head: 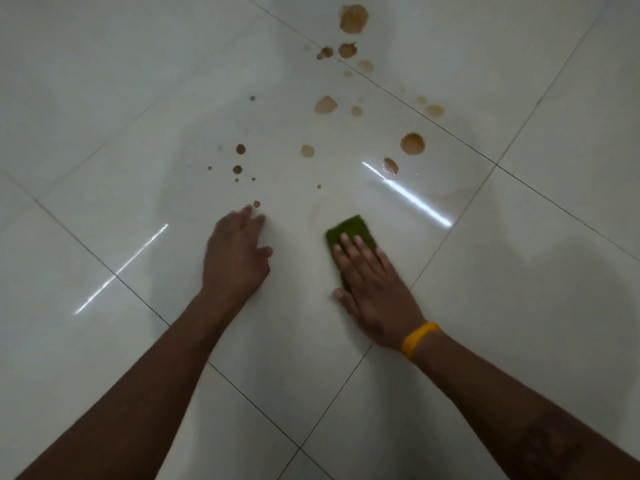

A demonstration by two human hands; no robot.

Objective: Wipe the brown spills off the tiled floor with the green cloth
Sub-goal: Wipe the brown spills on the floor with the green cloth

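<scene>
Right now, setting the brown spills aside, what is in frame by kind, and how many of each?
hands: 2 (left hand, right hand)
green cloth: 1
yellow wristband: 1
total: 4

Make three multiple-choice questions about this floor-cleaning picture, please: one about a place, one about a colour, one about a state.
1. Where does the green cloth lie?
A. Under the right hand
B. Under the left hand
C. On the largest spill

2. What colour is the band on the right wrist?
A. Blue
B. Yellow
C. Red

3. How is the left hand?
A. Gripping the cloth
B. Raised in a fist
C. Resting open on the tiled floor

Answers:
1 A: straight fingers of the right hand press the cloth flat.
2 B: the wristband is plainly yellow.
3 C: its fingers lie spread on the tile, near a small brown spot, and hold nothing.
</scene>
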